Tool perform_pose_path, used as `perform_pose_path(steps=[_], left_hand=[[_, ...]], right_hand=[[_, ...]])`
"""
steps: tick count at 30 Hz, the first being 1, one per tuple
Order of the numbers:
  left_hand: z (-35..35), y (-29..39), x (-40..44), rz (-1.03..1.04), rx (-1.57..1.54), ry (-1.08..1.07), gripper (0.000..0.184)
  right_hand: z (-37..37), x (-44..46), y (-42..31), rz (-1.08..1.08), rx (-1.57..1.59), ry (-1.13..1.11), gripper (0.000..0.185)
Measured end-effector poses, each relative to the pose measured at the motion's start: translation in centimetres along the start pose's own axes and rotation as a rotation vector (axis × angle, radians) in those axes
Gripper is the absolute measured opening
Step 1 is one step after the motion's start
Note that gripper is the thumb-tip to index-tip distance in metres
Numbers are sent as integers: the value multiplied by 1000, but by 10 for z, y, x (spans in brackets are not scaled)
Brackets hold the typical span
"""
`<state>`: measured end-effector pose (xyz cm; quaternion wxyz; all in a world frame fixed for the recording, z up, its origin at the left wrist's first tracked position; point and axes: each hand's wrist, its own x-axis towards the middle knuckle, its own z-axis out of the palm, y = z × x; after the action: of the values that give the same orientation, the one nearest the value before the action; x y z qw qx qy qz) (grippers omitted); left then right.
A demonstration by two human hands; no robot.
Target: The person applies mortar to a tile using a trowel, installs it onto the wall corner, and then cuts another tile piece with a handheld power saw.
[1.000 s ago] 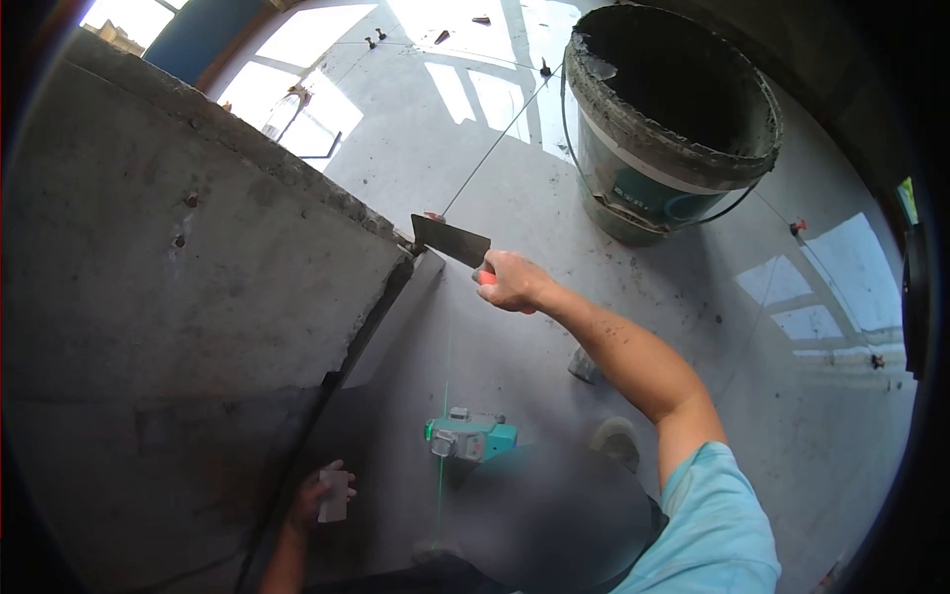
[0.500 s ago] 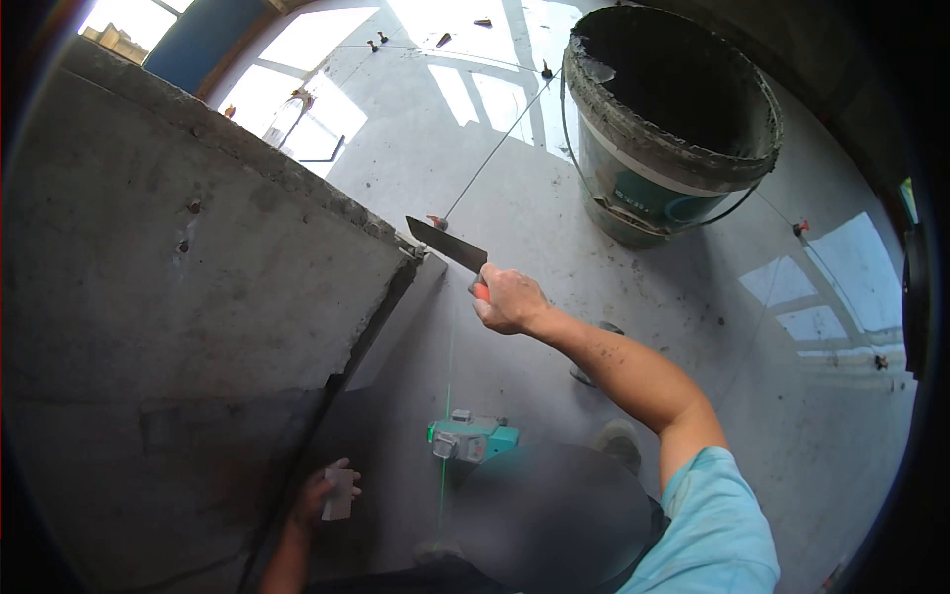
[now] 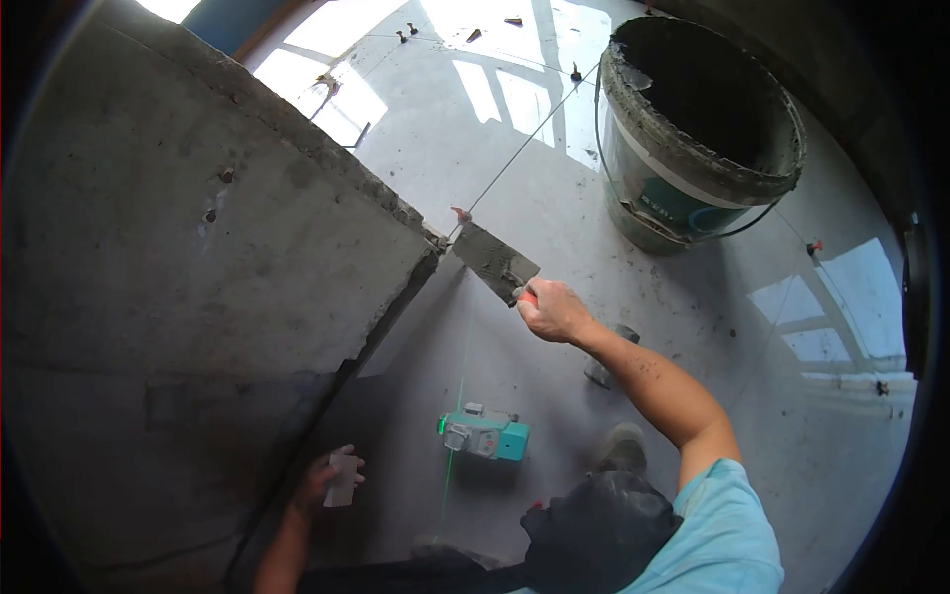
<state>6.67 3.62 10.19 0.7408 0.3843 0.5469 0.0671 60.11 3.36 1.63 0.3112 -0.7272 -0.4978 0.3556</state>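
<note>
My right hand (image 3: 557, 310) is closed around the orange handle of a flat trowel. Its rectangular blade (image 3: 487, 255) has grey mortar smeared on it. The blade's far end lies beside the corner of the rough concrete wall (image 3: 435, 241), near a red tile-levelling clip (image 3: 462, 215); whether it touches either I cannot tell. Low beside the wall, my left hand (image 3: 322, 477) grips a small pale rectangular piece (image 3: 341, 481). A teal-and-grey laser level (image 3: 483, 436) stands on the floor between my hands, casting a green line.
A mortar-crusted bucket (image 3: 628, 158) with a wire handle stands on the large glossy tiles at the upper right. More levelling clips (image 3: 813, 247) sit along the tile joints. A dark bag-like shape (image 3: 604, 530) and my shoe (image 3: 623, 447) are near the bottom.
The trowel has turned from nearly edge-on to show its mortar-smeared face. My right hand has shifted slightly right and down in view. The surroundings have slid right as the camera moved.
</note>
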Motion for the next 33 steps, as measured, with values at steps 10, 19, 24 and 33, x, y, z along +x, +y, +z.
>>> perform_pose_path(steps=[10, 19, 24, 33], left_hand=[[1, -2, 2, -16, 31, -23, 63], [-2, -5, -4, -4, 12, -13, 63], [1, -7, -2, -19, 27, -8, 65], [-1, -8, -3, 0, 32, -28, 62]], right_hand=[[5, 33, -12, 96, 292, -134, 30], [-26, 13, -21, 169, 264, -121, 28], [-21, -17, -4, -16, 404, -63, 28], [63, -12, 8, 265, 890, -168, 27]])
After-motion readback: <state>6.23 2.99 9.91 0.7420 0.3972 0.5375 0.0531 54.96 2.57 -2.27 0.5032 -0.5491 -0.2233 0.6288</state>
